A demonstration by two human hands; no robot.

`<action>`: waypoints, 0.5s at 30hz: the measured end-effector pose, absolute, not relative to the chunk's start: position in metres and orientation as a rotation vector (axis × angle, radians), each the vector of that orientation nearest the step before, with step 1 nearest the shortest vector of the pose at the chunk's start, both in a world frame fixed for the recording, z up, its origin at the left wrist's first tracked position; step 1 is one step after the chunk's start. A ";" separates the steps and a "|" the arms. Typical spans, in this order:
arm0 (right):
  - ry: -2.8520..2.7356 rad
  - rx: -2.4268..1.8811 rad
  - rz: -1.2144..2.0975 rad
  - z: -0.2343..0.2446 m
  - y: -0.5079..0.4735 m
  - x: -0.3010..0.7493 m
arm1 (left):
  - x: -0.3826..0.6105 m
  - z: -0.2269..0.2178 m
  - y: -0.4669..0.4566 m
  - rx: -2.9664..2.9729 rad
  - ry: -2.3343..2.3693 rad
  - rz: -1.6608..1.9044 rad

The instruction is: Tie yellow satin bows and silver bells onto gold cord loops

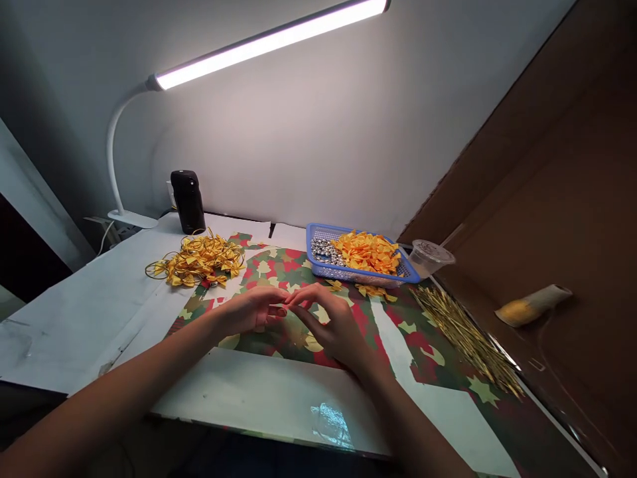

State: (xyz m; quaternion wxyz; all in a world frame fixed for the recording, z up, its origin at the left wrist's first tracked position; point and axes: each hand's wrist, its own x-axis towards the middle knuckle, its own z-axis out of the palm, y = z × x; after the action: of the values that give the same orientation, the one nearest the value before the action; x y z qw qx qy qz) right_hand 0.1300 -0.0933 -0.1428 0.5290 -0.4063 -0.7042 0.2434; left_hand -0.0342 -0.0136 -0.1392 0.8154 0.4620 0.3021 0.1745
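Observation:
My left hand (255, 309) and my right hand (332, 323) meet at the fingertips above the patterned wrapping paper (279, 269). Both are closed in a pinch, thumb against fingers. Whatever lies between the tips is too small to make out. Beyond my right hand is a blue plastic basket (318, 271) with a heap of orange-yellow ribbon bows (371, 252) and several small silver bells (324, 251). Past my left hand sits a tangled pile of gold bows with cords (204, 259). A few loose yellow bows (375, 292) rest in front of the basket.
A bundle of thin gold cords (470, 338) lies along the right edge. Behind it is a clear plastic tub (430, 257). A black device (188, 202) stands at the back left beside a lit lamp (273, 43). A cone of yellow thread (532, 305) is at far right.

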 end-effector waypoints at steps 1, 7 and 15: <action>-1.623 -0.980 0.639 -0.143 -0.094 0.129 | -0.034 -0.138 -0.014 0.990 0.668 0.359; -1.321 -0.984 0.854 -0.146 -0.089 0.128 | -0.033 -0.137 -0.014 1.073 0.789 0.423; -1.004 -0.906 1.060 -0.144 -0.084 0.133 | -0.030 -0.142 -0.019 1.313 0.886 0.466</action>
State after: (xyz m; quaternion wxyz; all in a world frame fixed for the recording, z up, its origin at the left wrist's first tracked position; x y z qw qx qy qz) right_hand 0.1335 -0.0837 -0.1435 0.6533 -0.3993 -0.4423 0.4671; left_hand -0.0298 -0.0188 -0.1421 0.6781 0.5845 0.3944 0.2073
